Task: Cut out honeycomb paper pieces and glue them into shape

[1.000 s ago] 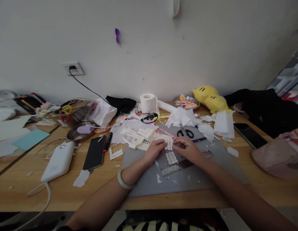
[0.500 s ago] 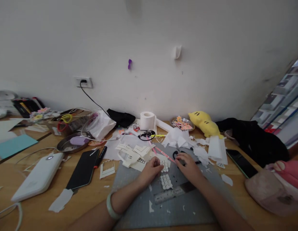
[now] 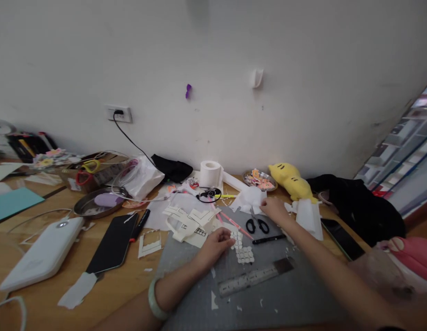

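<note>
The little white circles [image 3: 245, 255] are laid on the gray mat [image 3: 268, 299], just beside the half-curled left hand [image 3: 215, 248]; its hold cannot be told. Farther off, white paper [image 3: 248, 196] is reached by the right hand [image 3: 274, 210], its grip hidden; soft touches are best used, so nothing is torn.

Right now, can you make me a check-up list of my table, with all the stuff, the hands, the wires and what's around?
Surface: wooden table, grey mat on it.
Job's things: white round pieces, metal ruler and black pen lie on the mat.
Clutter: paper scraps, tissue roll, yellow plush toy, two phones.
Hands: left hand beside the round pieces; right hand at the crumpled white tissue; grip unclear.
Cables: black cable plugged into the wall socket; white cable near the white power bank.
Surroundings: pale wall behind, shelves at right; other people, nothing seen.
</note>
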A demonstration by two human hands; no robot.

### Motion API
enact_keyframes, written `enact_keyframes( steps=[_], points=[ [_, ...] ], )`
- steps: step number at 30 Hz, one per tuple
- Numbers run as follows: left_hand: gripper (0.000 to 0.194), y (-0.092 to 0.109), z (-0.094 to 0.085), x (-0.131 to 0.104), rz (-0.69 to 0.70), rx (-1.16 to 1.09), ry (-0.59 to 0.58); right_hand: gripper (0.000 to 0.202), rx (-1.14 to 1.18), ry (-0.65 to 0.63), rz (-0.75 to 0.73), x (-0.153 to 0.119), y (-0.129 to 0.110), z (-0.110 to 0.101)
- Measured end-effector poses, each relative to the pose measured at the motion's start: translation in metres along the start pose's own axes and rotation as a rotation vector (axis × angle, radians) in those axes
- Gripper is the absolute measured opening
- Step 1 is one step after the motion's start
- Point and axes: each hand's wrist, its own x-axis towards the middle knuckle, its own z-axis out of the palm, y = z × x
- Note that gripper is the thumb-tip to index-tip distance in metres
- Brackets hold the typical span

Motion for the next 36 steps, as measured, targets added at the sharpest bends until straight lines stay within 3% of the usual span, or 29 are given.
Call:
enact_keyframes(
  steps=[5, 10, 12, 14, 16, 20, 24, 32, 36],
  points=[
    [0.022, 0.001, -0.001, -0.002, -0.002, 0.041, 0.013, 0.022, 0.019, 0.103, -0.002, 0.025, -0.009, -0.031],
    [0.014, -0.001, -0.004, 0.0, 0.011, 0.024, 0.069, 0.019, 0.074, 0.436, 0.015, 0.058, -0.015, -0.073],
    [0.012, -0.001, -0.004, 0.001, 0.02, -0.003, 0.086, 0.024, 0.103, 0.556, -0.017, 0.063, -0.02, -0.08],
    [0.013, 0.001, -0.002, 0.0, 0.022, -0.047, 0.088, 0.029, 0.128, 0.598, -0.105, 0.055, -0.027, -0.075],
    [0.016, 0.003, 0.0, -0.001, 0.01, -0.099, 0.075, 0.027, 0.137, 0.542, -0.256, 0.032, -0.038, -0.058],
    [0.02, 0.006, 0.002, -0.003, -0.033, -0.167, 0.048, 0.009, 0.113, 0.237, -0.606, -0.034, -0.056, -0.011],
    [0.028, 0.007, 0.002, -0.004, -0.066, -0.197, 0.053, 0.012, 0.107, 0.116, -0.604, -0.073, -0.057, 0.018],
    [0.021, 0.007, 0.0, -0.004, -0.094, -0.255, 0.034, 0.017, 0.142, 0.157, -0.577, -0.074, -0.05, 0.018],
    [0.028, 0.007, -0.002, -0.005, -0.068, -0.345, 0.057, 0.018, 0.204, 0.155, -0.679, -0.086, -0.052, 0.008]
  ],
)
